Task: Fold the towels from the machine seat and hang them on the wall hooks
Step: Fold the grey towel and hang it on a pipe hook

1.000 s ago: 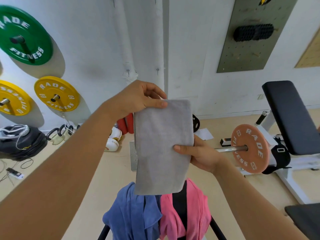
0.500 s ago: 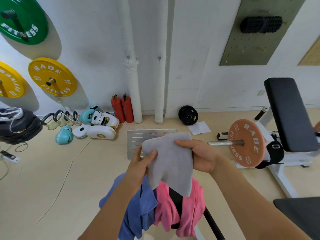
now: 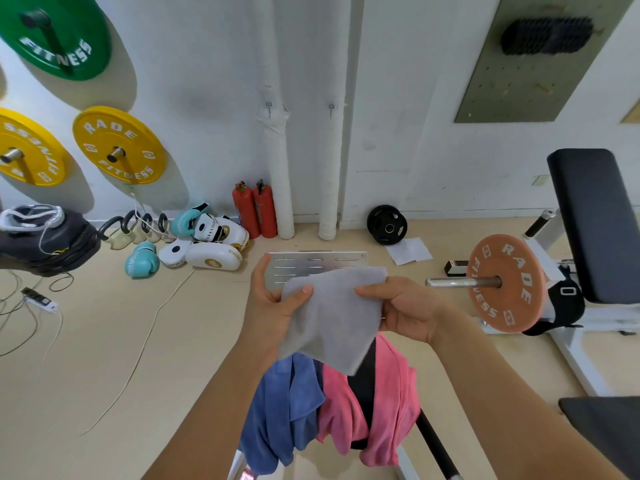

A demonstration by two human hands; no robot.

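A folded grey towel (image 3: 332,317) hangs between my two hands in front of my chest. My left hand (image 3: 273,306) pinches its left edge, thumb on the front. My right hand (image 3: 405,306) grips its upper right corner. Below the grey towel, a blue towel (image 3: 280,407) and a pink towel (image 3: 388,400) lie draped over the black machine seat (image 3: 362,386). Two small wall hooks, the left hook (image 3: 268,106) and the right hook (image 3: 331,108), sit on the white pipes ahead.
Green and yellow weight plates (image 3: 117,145) hang on the left wall. Boxing gloves and pads (image 3: 204,247), two red extinguishers (image 3: 254,209) and a metal plate (image 3: 317,265) lie on the floor. A bench with a barbell plate (image 3: 505,282) stands right.
The towel came down from face height to chest height. My left hand let go of the top corner and took the left edge; my view tilted down toward the floor.
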